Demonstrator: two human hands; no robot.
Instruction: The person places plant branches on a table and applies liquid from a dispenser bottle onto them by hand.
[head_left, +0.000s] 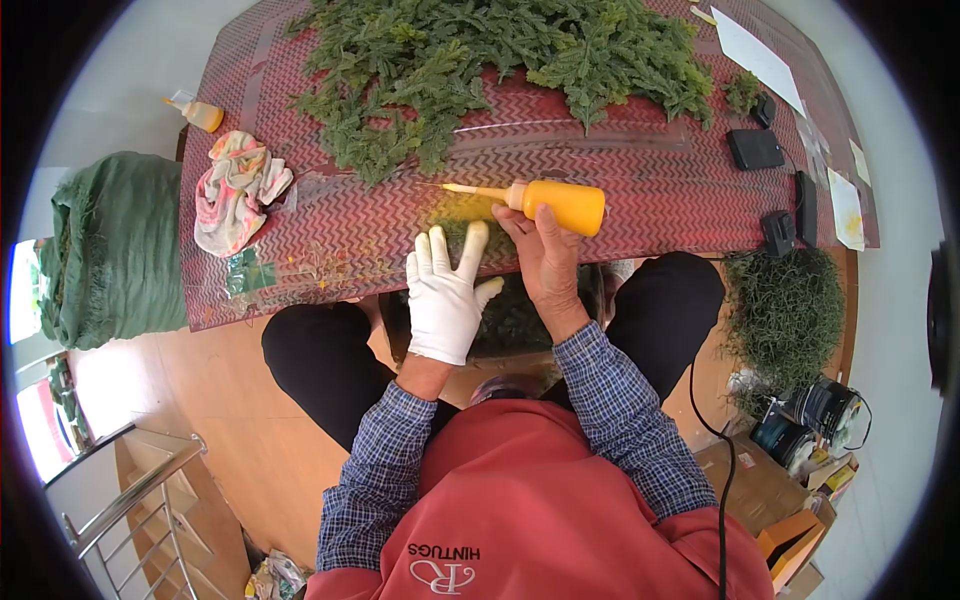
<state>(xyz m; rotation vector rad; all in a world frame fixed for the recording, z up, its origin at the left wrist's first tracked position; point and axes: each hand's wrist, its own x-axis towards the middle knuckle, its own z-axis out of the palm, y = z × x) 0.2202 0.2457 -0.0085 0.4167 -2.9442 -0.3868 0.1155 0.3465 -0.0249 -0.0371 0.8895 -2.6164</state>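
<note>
My right hand (548, 262), bare, grips an orange-yellow squeeze bottle (570, 207) between thumb and fingers. The bottle lies almost level above the table, its long pale nozzle pointing left. My left hand (440, 305) wears a white glove with yellowish fingertips. Its fingers are stretched out flat at the table's near edge, thumb apart. A small patch of green plant material (458, 243) shows by the gloved fingertips, partly hidden by them. Just left of the nozzle, a yellow stain colours the patterned red tabletop (380, 215).
A large heap of green artificial foliage (480, 60) covers the far side. At left are a crumpled cloth (238, 190) and a second small bottle (200, 115). Black devices (755, 149) and papers (758, 58) lie at right. A dark container (515, 325) with greenery sits between my knees.
</note>
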